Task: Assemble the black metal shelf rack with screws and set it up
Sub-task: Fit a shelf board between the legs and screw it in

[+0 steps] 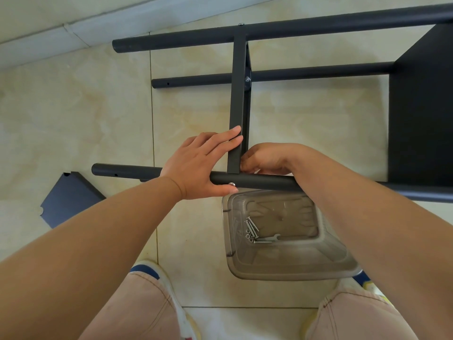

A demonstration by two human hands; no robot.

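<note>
The black metal rack lies on its side on the tiled floor, with long tubes (269, 33) running left to right and a thin shelf panel (237, 94) standing edge-on between them. My left hand (203, 165) lies with straight fingers against that panel, its thumb under the nearest tube (257, 180) beside a silver screw head (232, 184). My right hand (264, 159) is curled behind the panel's lower corner; what its fingertips hold is hidden. A wider black shelf (421, 114) is fixed at the right.
A clear plastic tub (282, 266) with several screws, nuts and a small wrench (269, 239) stands just below the near tube. A loose dark shelf panel (68, 200) lies on the floor at left. My knees and shoes fill the bottom. A wall skirting runs along the top left.
</note>
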